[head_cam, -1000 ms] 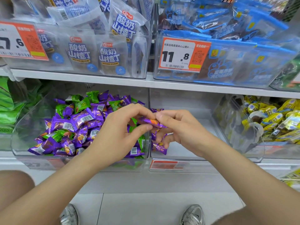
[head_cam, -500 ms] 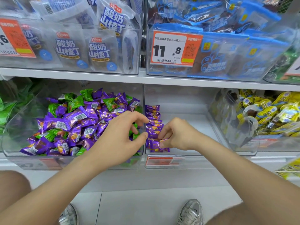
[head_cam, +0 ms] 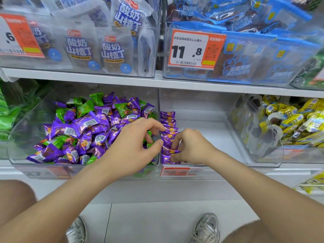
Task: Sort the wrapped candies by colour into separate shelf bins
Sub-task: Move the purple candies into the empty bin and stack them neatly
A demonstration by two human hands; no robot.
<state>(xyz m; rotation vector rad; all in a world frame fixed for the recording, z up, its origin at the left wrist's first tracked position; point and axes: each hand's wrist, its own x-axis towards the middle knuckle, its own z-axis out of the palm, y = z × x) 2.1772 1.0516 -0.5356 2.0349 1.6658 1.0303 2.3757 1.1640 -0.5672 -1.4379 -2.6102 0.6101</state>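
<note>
Shop shelving (head_cam: 157,83) carries clear bins; take the middle bin (head_cam: 206,134) as your marker. Along its left wall a row of purple candies (head_cam: 168,127) stands edge to edge, likely to save room. Your right hand (head_cam: 192,148) pinches a purple candy (head_cam: 172,151) at that row's near end, seating it. Left of the middle bin, your left hand (head_cam: 131,146) curls over the mixed pile (head_cam: 82,127); whether it grips anything, I cannot tell.
</note>
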